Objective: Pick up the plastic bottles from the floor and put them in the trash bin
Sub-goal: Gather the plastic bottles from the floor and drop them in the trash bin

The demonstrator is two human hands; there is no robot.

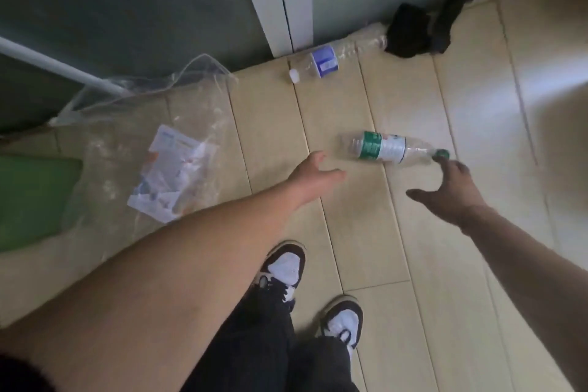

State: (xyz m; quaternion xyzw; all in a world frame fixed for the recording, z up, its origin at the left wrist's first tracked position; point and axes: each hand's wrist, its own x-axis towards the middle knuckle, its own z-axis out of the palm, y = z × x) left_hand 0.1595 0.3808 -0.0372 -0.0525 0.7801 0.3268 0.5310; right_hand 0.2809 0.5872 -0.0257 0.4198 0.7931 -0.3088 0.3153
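Observation:
A clear plastic bottle with a green-and-white label and green cap (pixel 389 148) lies on its side on the tiled floor. My left hand (pixel 315 177) reaches out open just left of its base, not touching it. My right hand (pixel 451 191) is open with fingers spread, its fingertips right at the green cap. A second clear bottle with a blue label and white cap (pixel 318 65) lies farther off near the wall. A third crushed clear bottle (pixel 366 41) rests against the wall base beside it. No trash bin is identifiable in view.
A clear plastic bag holding papers (pixel 165 175) lies on the floor at left, beside a green object (pixel 28 197). A black cloth-like thing (pixel 420 29) sits by the wall. A white door frame (pixel 276 0) and a white pole (pixel 57 67) stand behind. My shoes (pixel 286 267) are below.

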